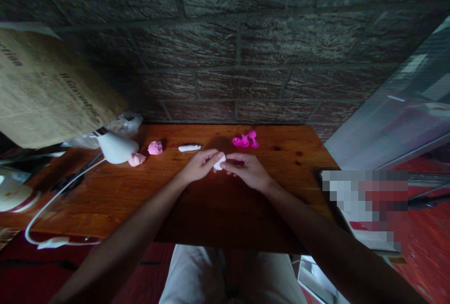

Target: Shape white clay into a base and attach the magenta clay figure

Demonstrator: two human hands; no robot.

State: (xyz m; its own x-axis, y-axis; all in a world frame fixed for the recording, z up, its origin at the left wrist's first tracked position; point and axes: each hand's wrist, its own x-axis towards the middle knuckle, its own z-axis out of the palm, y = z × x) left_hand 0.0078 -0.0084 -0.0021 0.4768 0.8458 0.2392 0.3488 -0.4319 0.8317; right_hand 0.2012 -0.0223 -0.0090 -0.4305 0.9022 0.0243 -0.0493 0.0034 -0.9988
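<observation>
Over the middle of the table, my left hand (204,163) and my right hand (248,169) meet around a small white lump of clay (220,162). Both hands are closed on it, with the left thumb on its upper side and the right thumb and fingers pinching its right edge. Beyond my left hand lies a white roll of clay (189,148). Several bright pink plastic pieces (245,141), like small plunger cutters, stand past my right hand. Two crumbly pink lumps, one (155,147) farther off and a paler one (137,159), sit to the left.
A lamp with a paper shade (52,84) and white base (117,147) stands at the left; its white cable (45,210) runs over the wooden table (116,201). A white and dark red container (17,196) is at the far left. A brick-patterned wall (211,79) rises behind.
</observation>
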